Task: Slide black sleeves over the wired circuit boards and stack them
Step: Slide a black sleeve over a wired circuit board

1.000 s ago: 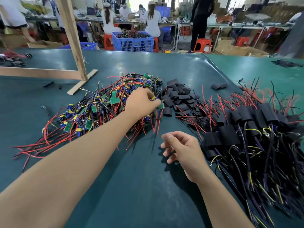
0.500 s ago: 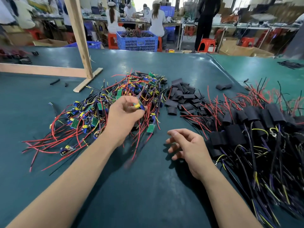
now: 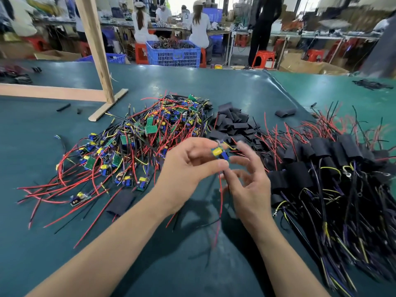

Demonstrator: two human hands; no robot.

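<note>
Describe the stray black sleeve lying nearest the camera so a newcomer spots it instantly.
Start at the pile of bare wired boards left of centre on the green table. Follow its near edge toward the left forearm: the flat black sleeve lies there alone among red wires, well apart from the heap of empty sleeves.

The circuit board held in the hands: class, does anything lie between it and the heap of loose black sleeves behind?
Nothing solid. The circuit board is held above the table; only stray red wires cross the gap to the loose black sleeves.
</note>
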